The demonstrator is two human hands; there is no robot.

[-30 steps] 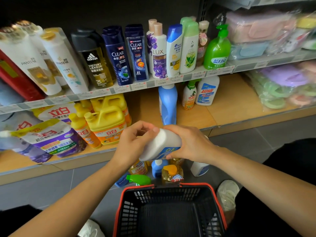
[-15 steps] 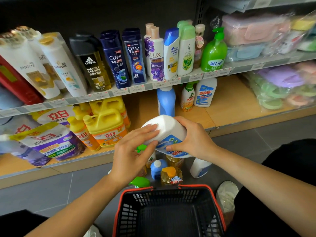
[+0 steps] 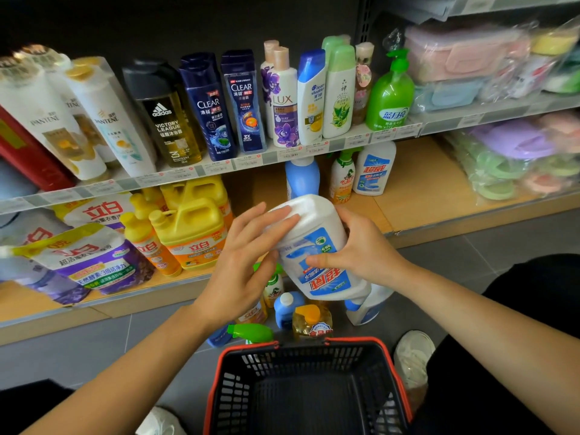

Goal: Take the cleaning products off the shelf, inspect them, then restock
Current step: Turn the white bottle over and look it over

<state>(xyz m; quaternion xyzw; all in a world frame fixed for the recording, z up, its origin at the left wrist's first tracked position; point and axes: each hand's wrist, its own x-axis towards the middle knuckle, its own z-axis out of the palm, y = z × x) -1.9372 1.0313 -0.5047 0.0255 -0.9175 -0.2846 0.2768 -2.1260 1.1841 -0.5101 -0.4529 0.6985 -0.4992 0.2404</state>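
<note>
The right hand [image 3: 361,249] grasps the upturned white bottle [image 3: 317,233]; straight fingers [image 3: 276,222] of the left hand [image 3: 241,262] rest on its base.

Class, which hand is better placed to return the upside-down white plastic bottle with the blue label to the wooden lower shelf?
Right, probably. The right hand grips the white plastic bottle; the left hand only lays straight fingers on its base. Bare wooden shelf lies rightward.

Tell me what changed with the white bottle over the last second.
The white cleaner bottle rose and turned, label now facing the camera, base up. The left hand uncurled, fingers flat on the base; the right hand kept its grip. The basket stayed put.
</note>
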